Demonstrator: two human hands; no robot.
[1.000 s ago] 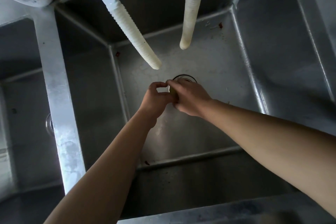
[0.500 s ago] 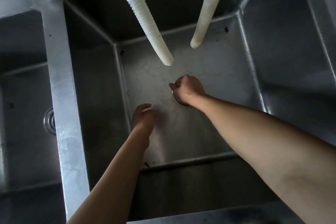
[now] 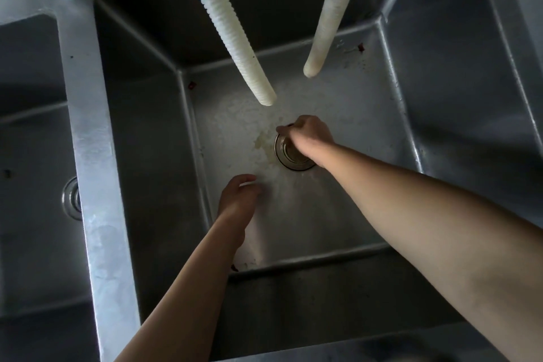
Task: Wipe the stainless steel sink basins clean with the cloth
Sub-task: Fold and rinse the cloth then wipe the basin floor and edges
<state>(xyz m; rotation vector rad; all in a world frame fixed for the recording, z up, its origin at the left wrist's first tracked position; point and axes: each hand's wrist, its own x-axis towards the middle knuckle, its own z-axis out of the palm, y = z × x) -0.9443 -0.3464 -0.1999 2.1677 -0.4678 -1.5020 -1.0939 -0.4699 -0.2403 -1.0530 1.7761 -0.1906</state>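
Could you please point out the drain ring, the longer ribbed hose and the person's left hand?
Drain ring (image 3: 282,162): head view, lower left rim.
Longer ribbed hose (image 3: 235,38): head view, mid-length.
Left hand (image 3: 237,197): head view, back of hand.

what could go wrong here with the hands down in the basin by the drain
The right hand is closed at the rim of the open drain; whatever it holds, if anything, could slip down. No cloth is visible, so the yellowish residue beside the drain may only get smeared. Lifting the arms could knock the two hanging hoses.
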